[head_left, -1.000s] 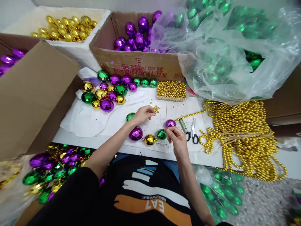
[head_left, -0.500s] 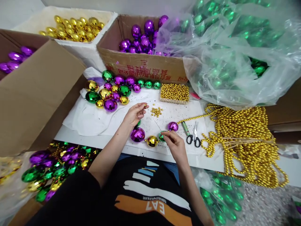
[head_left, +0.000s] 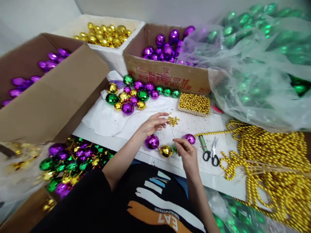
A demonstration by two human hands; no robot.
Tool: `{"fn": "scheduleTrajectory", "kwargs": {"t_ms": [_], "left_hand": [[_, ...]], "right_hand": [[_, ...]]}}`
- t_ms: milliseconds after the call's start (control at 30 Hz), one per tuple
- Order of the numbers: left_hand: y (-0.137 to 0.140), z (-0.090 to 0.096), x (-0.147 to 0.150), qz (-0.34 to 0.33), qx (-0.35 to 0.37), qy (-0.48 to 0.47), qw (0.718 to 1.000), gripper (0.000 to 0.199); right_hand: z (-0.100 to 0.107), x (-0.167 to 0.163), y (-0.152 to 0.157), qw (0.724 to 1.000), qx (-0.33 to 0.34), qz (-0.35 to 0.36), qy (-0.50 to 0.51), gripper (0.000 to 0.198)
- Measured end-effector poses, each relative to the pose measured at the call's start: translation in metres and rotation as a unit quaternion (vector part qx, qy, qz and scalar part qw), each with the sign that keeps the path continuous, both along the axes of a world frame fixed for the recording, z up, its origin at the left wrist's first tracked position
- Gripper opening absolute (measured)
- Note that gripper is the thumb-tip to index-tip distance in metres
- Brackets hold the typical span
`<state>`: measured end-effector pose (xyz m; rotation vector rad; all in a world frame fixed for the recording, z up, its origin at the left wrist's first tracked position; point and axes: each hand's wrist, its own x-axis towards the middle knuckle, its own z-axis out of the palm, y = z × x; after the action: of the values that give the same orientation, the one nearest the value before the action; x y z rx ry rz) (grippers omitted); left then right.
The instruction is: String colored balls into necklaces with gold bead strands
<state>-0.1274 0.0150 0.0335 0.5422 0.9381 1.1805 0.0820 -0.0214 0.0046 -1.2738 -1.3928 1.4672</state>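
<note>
- Two hands, held apart over the counter point(head_left: 225, 182): the right hand point(head_left: 184, 149) pinches one thin strand point(head_left: 172, 132) between thumb and fingertips; the left hand point(head_left: 156, 123) has its fingers half bent, and I cannot tell whether they grip anything.
- Just beyond the left fingertips, one small pile of loose gold beads point(head_left: 173, 121), roughly twenty, too blurred to count surely.
- Four big balls near the hands: one purple ball point(head_left: 152, 141) below the left hand, one gold ball point(head_left: 166, 151) between the forearms, one green ball point(head_left: 174, 148) partly behind the right hand, and a second purple ball point(head_left: 189, 138) just beyond it.
- Right of the right hand, one pair of scissors point(head_left: 214, 152) and one green tube point(head_left: 203, 143).
- Beyond both hands, one tray of gold beads point(head_left: 194, 104) and three small green balls point(head_left: 167, 92) in a row.
</note>
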Motion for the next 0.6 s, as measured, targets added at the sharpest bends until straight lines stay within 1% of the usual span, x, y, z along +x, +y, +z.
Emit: {"fn": "scheduleTrajectory", "kwargs": {"t_ms": [33, 67, 133, 167, 200, 233, 267, 300, 333, 400, 433, 500, 600], "left_hand": [[0.0, 0.001, -0.002, -0.012, 0.017, 0.023, 1.0, 0.046], [0.001, 0.002, -0.008, -0.008, 0.038, 0.056, 0.998, 0.045], [0.007, 0.004, -0.029, 0.044, 0.076, 0.157, 0.984, 0.038], [0.01, 0.005, -0.044, 0.084, 0.085, 0.222, 0.968, 0.032], [0.015, 0.006, -0.063, 0.128, 0.085, 0.291, 0.944, 0.027], [0.019, 0.007, -0.083, 0.179, 0.078, 0.358, 0.913, 0.021], [0.024, 0.008, -0.104, 0.235, 0.057, 0.419, 0.875, 0.018], [0.029, 0.008, -0.123, 0.289, 0.033, 0.462, 0.838, 0.02], [0.033, 0.008, -0.14, 0.33, 0.009, 0.48, 0.813, 0.026], [0.042, 0.007, -0.166, 0.354, -0.003, 0.484, 0.8, 0.037], [0.046, 0.006, -0.174, 0.354, -0.004, 0.479, 0.803, 0.043], [0.053, 0.001, -0.182, 0.343, 0.0, 0.463, 0.817, 0.049], [0.059, -0.005, -0.187, 0.325, 0.012, 0.432, 0.841, 0.046]], "right_hand": [[-0.002, -0.001, 0.001, 1.0, -0.011, -0.005, 0.012, 0.021], [-0.004, -0.002, 0.001, 0.999, -0.021, -0.013, 0.022, 0.021], [-0.007, -0.002, 0.002, 0.999, -0.032, -0.027, 0.035, 0.021], [-0.008, -0.001, 0.002, 0.998, -0.036, -0.033, 0.038, 0.021], [-0.009, 0.001, 0.001, 0.998, -0.04, -0.038, 0.04, 0.022], [-0.01, 0.002, 0.001, 0.997, -0.043, -0.044, 0.04, 0.022], [-0.01, 0.003, 0.0, 0.997, -0.044, -0.05, 0.039, 0.023], [-0.01, 0.004, 0.0, 0.997, -0.045, -0.055, 0.037, 0.025], [-0.01, 0.005, -0.001, 0.997, -0.046, -0.059, 0.036, 0.026], [-0.01, 0.003, -0.002, 0.997, -0.048, -0.057, 0.035, 0.027], [-0.009, 0.002, -0.003, 0.997, -0.05, -0.051, 0.035, 0.027], [-0.006, -0.002, -0.004, 0.997, -0.051, -0.037, 0.034, 0.026], [-0.001, -0.005, -0.007, 0.998, -0.051, -0.024, 0.033, 0.025]]}}
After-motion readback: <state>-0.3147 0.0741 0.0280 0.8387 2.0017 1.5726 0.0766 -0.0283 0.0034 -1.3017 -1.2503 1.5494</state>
